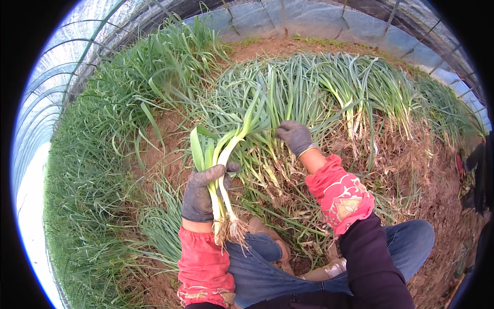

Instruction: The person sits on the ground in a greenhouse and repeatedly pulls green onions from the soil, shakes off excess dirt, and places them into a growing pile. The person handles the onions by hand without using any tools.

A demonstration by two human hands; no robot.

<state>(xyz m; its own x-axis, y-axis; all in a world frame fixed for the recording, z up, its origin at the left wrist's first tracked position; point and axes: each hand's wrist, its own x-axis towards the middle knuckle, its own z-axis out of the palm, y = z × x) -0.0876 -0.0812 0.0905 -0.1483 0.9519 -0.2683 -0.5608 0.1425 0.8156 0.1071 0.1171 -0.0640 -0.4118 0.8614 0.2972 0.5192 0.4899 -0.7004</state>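
Observation:
My left hand (pixel 204 189), in a dark, soiled glove, grips a few green onions (pixel 227 154) by their pale stems; their roots hang below the palm and their green leaves point up and to the right. To the right of those leaves is my right hand (pixel 295 137), gloved too, with its fingers curled. Whether it holds a thin leaf is too blurred to tell. Behind and beside it lie pulled green onions (pixel 285 92) in a broad row, with roots towards me. Red patterned sleeve covers are on both forearms.
Dense green plants (pixel 96 154) stand at the left. More onion bundles (pixel 397 104) lie at the right, beside bare brown soil (pixel 444 193). Loose leaves and trimmings (pixel 305 231) cover the ground by my shoes. Plastic greenhouse sheeting (pixel 316 23) on a metal frame encloses the far side.

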